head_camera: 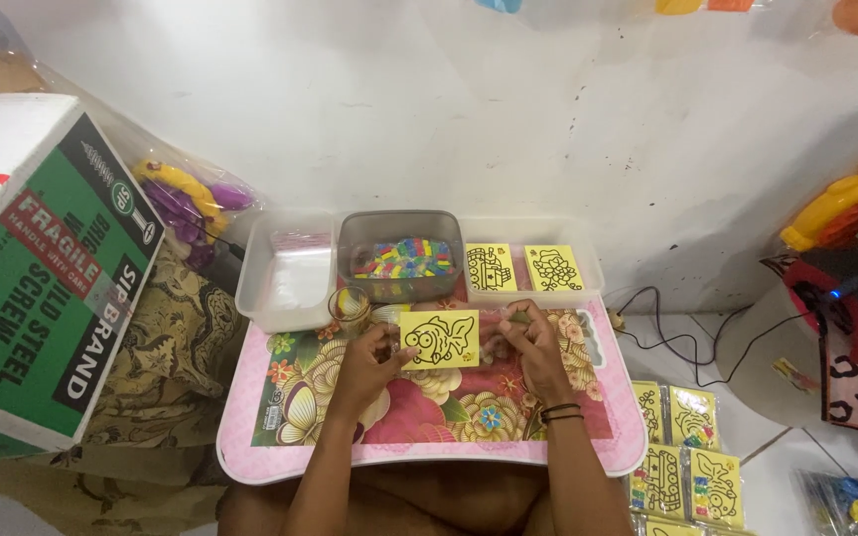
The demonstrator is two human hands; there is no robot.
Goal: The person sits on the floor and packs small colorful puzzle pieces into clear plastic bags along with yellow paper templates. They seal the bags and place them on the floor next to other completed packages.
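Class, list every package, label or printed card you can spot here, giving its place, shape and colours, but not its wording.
Cardboard box: far left, green and white, with a red band label.
Fish card: yellow rectangle with black outline, held between left hand and right hand.
Two picture cards: yellow, in the clear tray behind.
Bagged cards: yellow, on the floor at right.

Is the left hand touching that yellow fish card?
Touching. The head view shows the left hand pinching the left edge of the yellow fish card between thumb and fingers.
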